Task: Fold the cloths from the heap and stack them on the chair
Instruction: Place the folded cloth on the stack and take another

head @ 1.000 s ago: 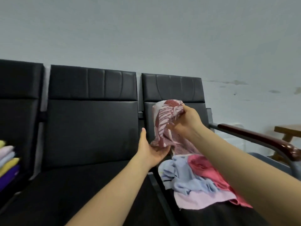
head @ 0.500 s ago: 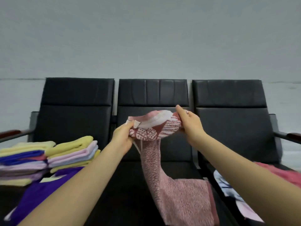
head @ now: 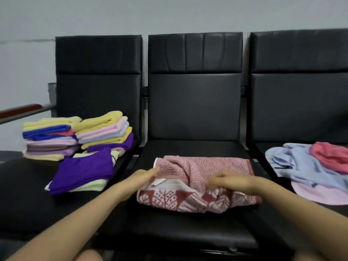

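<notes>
Two bare forearms, no sleeves, bare left hand (head: 145, 177) and right hand (head: 228, 180).

Looks like a waiting area or lobby: a row of linked black padded chairs (head: 194, 102) from 9 to 3 o'clock, joined side by side, backed against a plain grey wall (head: 169, 14), a wood-topped metal armrest (head: 20, 111) at 9 o'clock.

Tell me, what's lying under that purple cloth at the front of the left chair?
A pale yellow-green cloth peeks out under the purple cloth; anything further beneath is covered.
</notes>
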Demonstrator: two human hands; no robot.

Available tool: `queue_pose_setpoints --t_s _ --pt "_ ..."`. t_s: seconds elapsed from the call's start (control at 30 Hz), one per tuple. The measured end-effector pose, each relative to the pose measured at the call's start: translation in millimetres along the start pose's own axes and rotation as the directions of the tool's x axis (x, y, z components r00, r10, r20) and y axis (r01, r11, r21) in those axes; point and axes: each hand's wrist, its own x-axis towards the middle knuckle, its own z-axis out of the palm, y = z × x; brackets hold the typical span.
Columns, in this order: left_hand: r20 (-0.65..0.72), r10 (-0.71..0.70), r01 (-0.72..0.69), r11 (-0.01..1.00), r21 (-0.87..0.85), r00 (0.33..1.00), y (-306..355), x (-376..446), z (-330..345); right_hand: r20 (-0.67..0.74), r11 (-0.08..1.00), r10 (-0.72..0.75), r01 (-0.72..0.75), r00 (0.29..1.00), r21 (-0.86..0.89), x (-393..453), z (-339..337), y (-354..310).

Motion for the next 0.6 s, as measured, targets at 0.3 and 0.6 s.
queue_pose_setpoints --t_s 0.3,0.6 --pt "-0.284 0.139 -0.06 0.96 0.272 0.949 30.9 37.1 6.9 -0.475 0.993 0.104 -0.122 0.874 -0.007 68.0 -25.1 -4.3" --pt "-0.161 0.028 -0.059 0.98 -0.192 0.986 27.9 57.5 40.6 -0.323 0.954 0.209 -0.121 0.923 0.273 88.8 1.5 5.6"
